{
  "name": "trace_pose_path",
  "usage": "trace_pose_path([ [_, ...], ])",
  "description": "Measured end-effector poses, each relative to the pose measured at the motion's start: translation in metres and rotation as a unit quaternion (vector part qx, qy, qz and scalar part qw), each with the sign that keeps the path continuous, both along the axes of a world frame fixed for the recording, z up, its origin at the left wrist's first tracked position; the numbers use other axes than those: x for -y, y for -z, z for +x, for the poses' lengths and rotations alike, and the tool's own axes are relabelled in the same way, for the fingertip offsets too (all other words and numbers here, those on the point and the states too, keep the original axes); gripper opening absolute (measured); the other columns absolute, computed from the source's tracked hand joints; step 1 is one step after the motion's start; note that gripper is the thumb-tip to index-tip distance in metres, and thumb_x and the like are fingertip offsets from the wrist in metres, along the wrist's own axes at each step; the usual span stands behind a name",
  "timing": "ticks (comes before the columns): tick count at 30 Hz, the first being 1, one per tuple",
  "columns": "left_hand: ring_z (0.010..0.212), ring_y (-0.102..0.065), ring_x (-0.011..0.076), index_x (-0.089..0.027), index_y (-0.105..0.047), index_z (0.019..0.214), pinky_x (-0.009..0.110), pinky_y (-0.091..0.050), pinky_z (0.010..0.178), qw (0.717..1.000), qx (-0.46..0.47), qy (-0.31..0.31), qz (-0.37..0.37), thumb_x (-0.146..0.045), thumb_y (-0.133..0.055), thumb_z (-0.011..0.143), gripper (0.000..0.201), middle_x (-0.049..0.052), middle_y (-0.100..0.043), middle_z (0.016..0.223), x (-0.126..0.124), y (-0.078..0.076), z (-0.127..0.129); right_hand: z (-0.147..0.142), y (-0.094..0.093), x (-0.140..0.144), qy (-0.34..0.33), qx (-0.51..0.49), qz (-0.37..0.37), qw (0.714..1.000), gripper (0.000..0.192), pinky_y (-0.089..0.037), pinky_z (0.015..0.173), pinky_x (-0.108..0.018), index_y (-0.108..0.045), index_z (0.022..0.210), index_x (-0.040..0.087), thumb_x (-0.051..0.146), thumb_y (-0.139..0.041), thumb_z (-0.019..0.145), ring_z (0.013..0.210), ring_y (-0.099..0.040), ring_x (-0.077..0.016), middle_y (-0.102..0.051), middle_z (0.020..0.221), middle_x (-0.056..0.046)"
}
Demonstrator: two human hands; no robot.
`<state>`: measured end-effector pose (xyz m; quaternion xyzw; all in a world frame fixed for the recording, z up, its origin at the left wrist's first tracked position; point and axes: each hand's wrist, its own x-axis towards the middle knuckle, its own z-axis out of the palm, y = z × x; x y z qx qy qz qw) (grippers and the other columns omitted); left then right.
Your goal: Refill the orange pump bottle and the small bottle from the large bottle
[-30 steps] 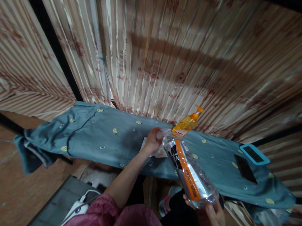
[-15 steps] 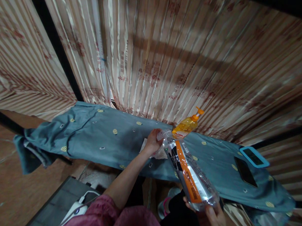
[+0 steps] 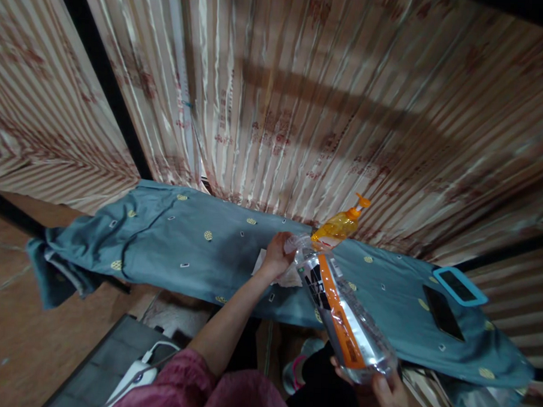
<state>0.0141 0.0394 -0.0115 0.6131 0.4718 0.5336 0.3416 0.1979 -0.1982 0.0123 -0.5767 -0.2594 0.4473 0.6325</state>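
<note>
At the lower right of the frame, the right hand (image 3: 388, 391) cups the base of a clear plastic bottle with an orange-and-silver label (image 3: 339, 308), which slants to the centre, where the left hand (image 3: 278, 255) grasps its neck end. Light pressure at both ends should best spare the likely flimsy wall, with the neck steered clear of the amber, orange-topped pump bottle (image 3: 336, 228) beyond.

At right I see a dark phone (image 3: 443, 313) beside a blue-framed device (image 3: 442, 278). A striped curtain (image 3: 275, 113) hangs along the far side.
</note>
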Motion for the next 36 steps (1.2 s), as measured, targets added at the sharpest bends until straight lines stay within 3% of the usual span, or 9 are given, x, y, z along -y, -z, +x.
trace_pose_path([
  [11,0.097,-0.065,0.0227,-0.017,-0.067,0.099,0.039,-0.052,0.093,0.999,-0.037,-0.004,0.003,-0.008,-0.071,0.075,0.026,0.006,-0.069,0.099,0.000,-0.003,0.000,0.004,0.002,-0.001,-0.005,0.006,-0.010,1.000,0.096,-0.064,0.068,-0.044,-0.044,0.152,0.023,0.065,-0.078,0.072,0.071,-0.078,-0.0331,-0.082,0.084,-0.009],
  [18,0.097,-0.066,0.0224,-0.017,-0.067,0.098,0.038,-0.053,0.092,0.999,-0.039,-0.004,0.001,-0.011,-0.071,0.076,0.024,0.006,-0.070,0.100,0.001,-0.002,0.001,0.009,0.004,0.001,-0.013,0.022,-0.015,1.000,0.086,-0.063,0.066,-0.043,-0.053,0.143,0.020,0.064,-0.077,0.073,0.071,-0.078,-0.0324,-0.081,0.083,-0.010],
  [25,0.101,-0.066,0.0236,-0.018,-0.066,0.099,0.039,-0.052,0.095,0.999,-0.046,0.001,0.001,-0.010,-0.072,0.076,0.025,0.007,-0.070,0.103,0.002,-0.004,0.000,0.017,0.007,0.000,0.000,0.016,-0.017,1.000,0.063,-0.062,0.070,-0.043,-0.062,0.122,0.025,0.060,-0.079,0.073,0.075,-0.078,-0.0312,-0.081,0.093,-0.009],
  [36,0.100,-0.065,0.0236,-0.016,-0.065,0.101,0.038,-0.051,0.094,0.999,-0.048,0.000,0.000,-0.009,-0.071,0.077,0.026,0.007,-0.069,0.103,0.004,-0.006,0.000,0.016,0.003,-0.002,0.008,-0.013,-0.005,1.000,0.060,-0.062,0.067,-0.037,-0.063,0.117,0.027,0.051,-0.086,0.068,0.069,-0.078,-0.0272,-0.082,0.089,-0.005],
])
